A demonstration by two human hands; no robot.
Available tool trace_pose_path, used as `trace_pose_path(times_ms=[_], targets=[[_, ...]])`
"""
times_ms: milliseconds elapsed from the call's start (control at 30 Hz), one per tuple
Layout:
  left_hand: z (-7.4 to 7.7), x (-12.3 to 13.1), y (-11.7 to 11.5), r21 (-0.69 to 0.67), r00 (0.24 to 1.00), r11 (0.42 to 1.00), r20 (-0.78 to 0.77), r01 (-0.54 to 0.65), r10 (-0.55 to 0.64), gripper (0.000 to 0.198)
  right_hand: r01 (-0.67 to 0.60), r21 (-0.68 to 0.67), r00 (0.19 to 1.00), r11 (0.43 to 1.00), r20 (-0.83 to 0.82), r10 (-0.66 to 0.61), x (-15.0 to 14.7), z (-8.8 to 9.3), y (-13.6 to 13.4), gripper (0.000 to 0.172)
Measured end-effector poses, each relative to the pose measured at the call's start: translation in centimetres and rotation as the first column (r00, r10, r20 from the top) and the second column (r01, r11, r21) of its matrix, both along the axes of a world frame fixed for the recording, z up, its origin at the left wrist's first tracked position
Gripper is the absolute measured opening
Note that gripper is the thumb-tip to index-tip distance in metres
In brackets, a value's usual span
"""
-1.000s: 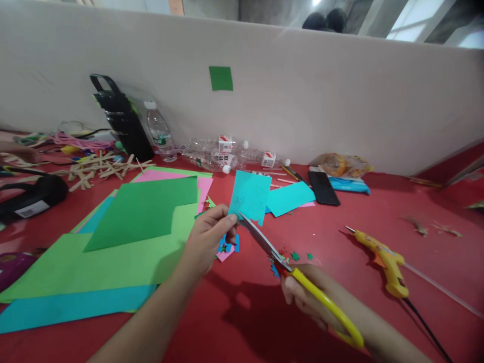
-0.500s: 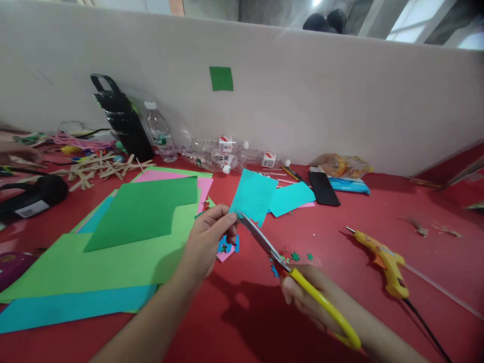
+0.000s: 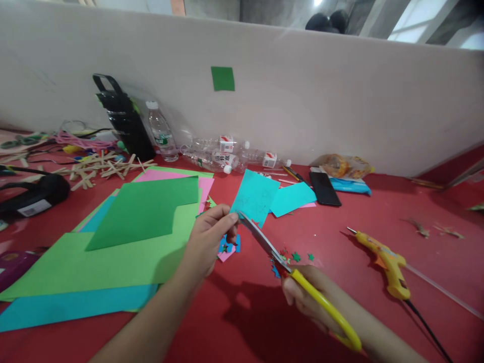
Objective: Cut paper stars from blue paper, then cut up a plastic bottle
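Observation:
My left hand [image 3: 212, 234] pinches the lower left corner of a light blue sheet of paper [image 3: 256, 194] between thumb and fingers. In my right hand [image 3: 310, 290] are yellow-handled scissors [image 3: 266, 244]; their blade tips meet the paper close to my left thumb, and I cannot tell how far the blades are apart. Small green paper stars [image 3: 296, 256] and other coloured cut-outs lie under and beside the blades. Partly behind my left fingers are blue and pink paper scraps [image 3: 227, 256]. A second light blue piece [image 3: 293, 198] rests right of the held one.
Large green sheets [image 3: 143, 209] are stacked on the left. A yellow glue gun [image 3: 385, 259] with its cord lies at the right. Toward the wall are a black phone [image 3: 325, 188], clear plastic bottles [image 3: 215, 159], a black flask [image 3: 128, 126] and wooden sticks [image 3: 102, 169].
Another person's hand at the far left edge has gone out of view. The whole view has shifted very slightly; my hands, the scissors and the paper hold nearly the same position.

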State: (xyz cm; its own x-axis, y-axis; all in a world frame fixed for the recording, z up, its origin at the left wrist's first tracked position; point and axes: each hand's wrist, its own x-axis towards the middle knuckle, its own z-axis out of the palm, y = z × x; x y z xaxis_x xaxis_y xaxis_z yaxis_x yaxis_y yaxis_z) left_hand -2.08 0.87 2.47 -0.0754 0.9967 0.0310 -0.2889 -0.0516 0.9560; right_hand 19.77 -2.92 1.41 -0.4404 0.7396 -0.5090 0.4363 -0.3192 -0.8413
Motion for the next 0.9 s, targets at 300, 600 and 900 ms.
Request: trace_pose_path(times_ms=[300,600,900], targets=[[0.01,0.05,-0.13,-0.015,1.000,1.000,-0.015,-0.012,0.012,0.019,0.004,-0.039,1.000,0.999,0.031,-0.003,-0.13,0.06,0.13,0.048],[0.02,0.04,-0.26,-0.012,1.000,1.000,0.005,-0.001,0.001,0.018,-0.038,0.033,0.999,0.999,-0.017,0.039,0.22,0.82,0.29,0.054],[0.20,0.36,-0.66,0.007,1.000,1.000,-0.021,0.002,-0.002,0.020,-0.031,0.073,0.996,0.997,-0.087,0.038,0.63,0.73,-0.49,0.060]])
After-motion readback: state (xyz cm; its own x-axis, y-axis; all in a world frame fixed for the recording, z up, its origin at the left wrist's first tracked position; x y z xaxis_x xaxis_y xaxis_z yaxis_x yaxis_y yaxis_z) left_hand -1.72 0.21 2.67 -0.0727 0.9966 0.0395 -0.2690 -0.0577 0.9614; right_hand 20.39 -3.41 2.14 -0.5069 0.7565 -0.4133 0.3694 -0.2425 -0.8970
